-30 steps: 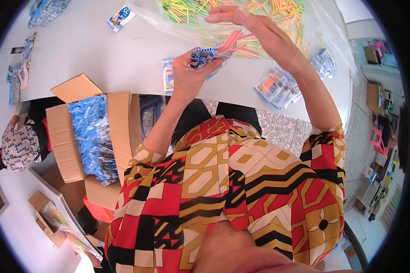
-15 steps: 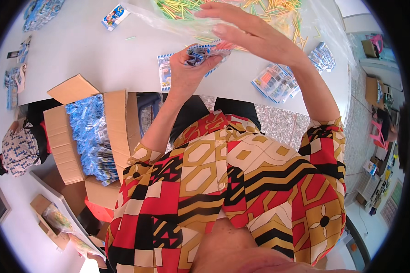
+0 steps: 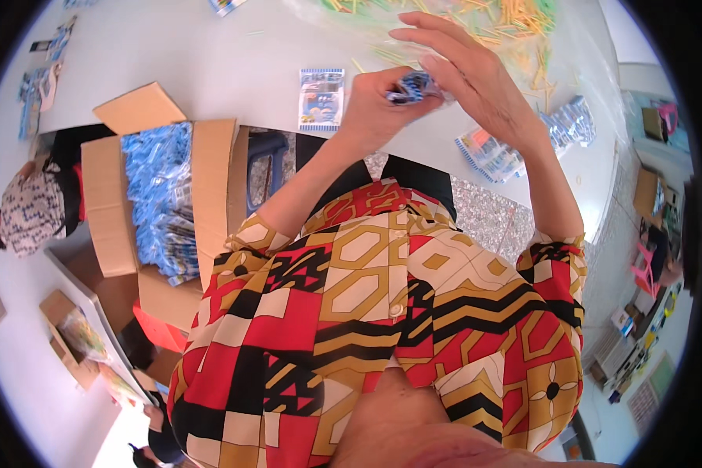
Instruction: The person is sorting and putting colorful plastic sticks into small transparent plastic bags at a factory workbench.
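Note:
My left hand (image 3: 373, 111) is closed around a crumpled blue-and-white printed packet (image 3: 413, 87), held just above the table. Beside it, my right hand (image 3: 483, 90) has its fingers stretched out and apart, with the thumb side close to the packet's end. Whether they touch is hard to tell. A flat blue-and-white packet (image 3: 321, 99) lies on the table left of my left hand. Under and beyond my right wrist lie more packets (image 3: 487, 154). Thin yellow, green and orange sticks (image 3: 515, 19) are heaped on clear plastic at the far side.
An open cardboard box (image 3: 214, 179) full of blue packets (image 3: 157, 203) stands at the table's near edge on the left. A blue stool (image 3: 267, 148) is beside it. Further left, another person (image 3: 35, 207) is bent over. More packets (image 3: 35, 90) lie at the table's left.
My right hand has come down nearer to the packet in my left hand. The view has shifted, so the table's things sit differently in the picture.

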### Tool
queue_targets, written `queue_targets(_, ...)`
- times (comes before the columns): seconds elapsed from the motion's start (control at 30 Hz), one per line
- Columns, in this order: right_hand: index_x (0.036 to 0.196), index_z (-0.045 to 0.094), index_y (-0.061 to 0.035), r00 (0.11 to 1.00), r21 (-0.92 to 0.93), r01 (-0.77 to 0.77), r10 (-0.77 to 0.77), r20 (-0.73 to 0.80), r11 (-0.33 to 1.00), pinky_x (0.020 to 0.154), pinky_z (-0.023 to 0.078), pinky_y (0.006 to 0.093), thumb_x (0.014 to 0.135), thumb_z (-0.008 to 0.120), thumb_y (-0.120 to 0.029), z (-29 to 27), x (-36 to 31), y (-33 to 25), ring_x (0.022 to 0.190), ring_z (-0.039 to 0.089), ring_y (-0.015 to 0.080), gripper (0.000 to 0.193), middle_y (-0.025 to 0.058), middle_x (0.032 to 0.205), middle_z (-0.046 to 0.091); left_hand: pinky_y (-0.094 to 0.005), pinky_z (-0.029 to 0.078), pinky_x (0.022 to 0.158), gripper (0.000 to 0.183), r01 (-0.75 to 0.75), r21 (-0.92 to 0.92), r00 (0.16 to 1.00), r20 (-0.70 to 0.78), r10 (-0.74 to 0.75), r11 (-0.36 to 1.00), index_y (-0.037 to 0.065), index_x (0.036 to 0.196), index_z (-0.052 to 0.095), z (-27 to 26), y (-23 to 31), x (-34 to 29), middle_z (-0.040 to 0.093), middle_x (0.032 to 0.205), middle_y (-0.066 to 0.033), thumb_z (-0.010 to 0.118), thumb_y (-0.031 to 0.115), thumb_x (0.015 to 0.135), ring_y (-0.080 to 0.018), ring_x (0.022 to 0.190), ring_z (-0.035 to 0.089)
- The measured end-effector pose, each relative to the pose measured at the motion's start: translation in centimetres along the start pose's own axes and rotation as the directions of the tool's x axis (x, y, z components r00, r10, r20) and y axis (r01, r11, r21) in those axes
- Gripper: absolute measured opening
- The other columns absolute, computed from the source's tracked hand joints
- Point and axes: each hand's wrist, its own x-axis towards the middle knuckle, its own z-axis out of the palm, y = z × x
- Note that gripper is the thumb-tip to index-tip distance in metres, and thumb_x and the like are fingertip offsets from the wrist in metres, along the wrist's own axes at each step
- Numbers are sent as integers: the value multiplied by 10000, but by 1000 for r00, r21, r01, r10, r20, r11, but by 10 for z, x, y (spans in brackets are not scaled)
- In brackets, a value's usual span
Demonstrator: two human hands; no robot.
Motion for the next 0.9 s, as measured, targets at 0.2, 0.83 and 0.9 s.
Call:
queue_targets(0.2, 1239, 525, -85, 990, 302, -140, 141, 18, 943, 931, 422, 309, 953, 406, -194, -2, -8, 7, 1102, 518, 187, 329, 71, 1291, 508, -199, 456, 621, 163, 4, -94, 998, -64, -11, 996, 30, 908, 678, -9, -2, -4, 669, 786, -5, 723, 111, 773, -34, 685, 558)
queue_targets(0.83, 862, 595, -34, 909, -408, -416, 379, -172, 813, 740, 468, 429, 801, 572, -248, 59, 41, 205, 868, 585, 319, 224, 128, 862, 620, -203, 458, 659, 182, 110, -155, 961, -237, -145, 982, -1, 913, 692, -38, -11, -13, 672, 794, 3, 724, 99, 764, -41, 703, 572)
queue_targets(0.9, 813, 582, -46, 847, -430, -511, 522, -103, 745, 727, 464, 444, 759, 589, -258, 63, 56, 210, 843, 584, 332, 219, 139, 849, 620, -199, 454, 654, 181, 134, -119, 960, -230, -158, 984, 2, 914, 690, -38, -5, -13, 669, 793, 8, 723, 100, 766, -36, 699, 566)
